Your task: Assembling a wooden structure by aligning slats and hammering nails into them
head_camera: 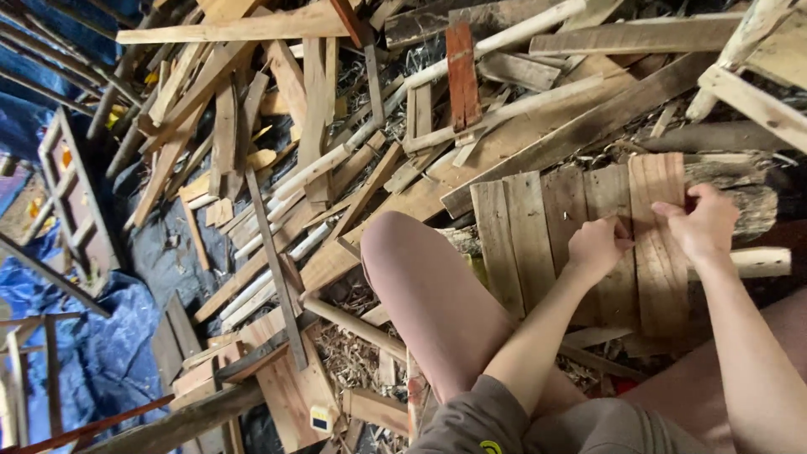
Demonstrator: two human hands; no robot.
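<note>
The person sits with one bare knee (420,277) raised, and a slatted wooden panel (538,235) lies just past it, toward three o'clock of the knee. The panel is made of several boards set side by side, and their long axis runs roughly from twelve to six o'clock in the view, tipped a little at the top toward eleven.

Both hands are on the panel's right half. The left hand (597,245) is curled into a loose fist on a middle board, pinching at something too small to make out. The right hand (704,223) sits at two o'clock from it, fingers bent over the edge of the outermost board (660,252), thumb pointing toward the left hand. It appears to grasp that board's edge, though the fingertips are hidden. The two hands are close but apart, with one board's face showing between them.

The right hand is the one nearer the outer board. Beneath the panel's far corner, at three o'clock, lies a rough log (740,206). A heap of scrap timber (336,151) spreads from nine to twelve o'clock, with blue tarpaulin (109,353) at the lower left.
</note>
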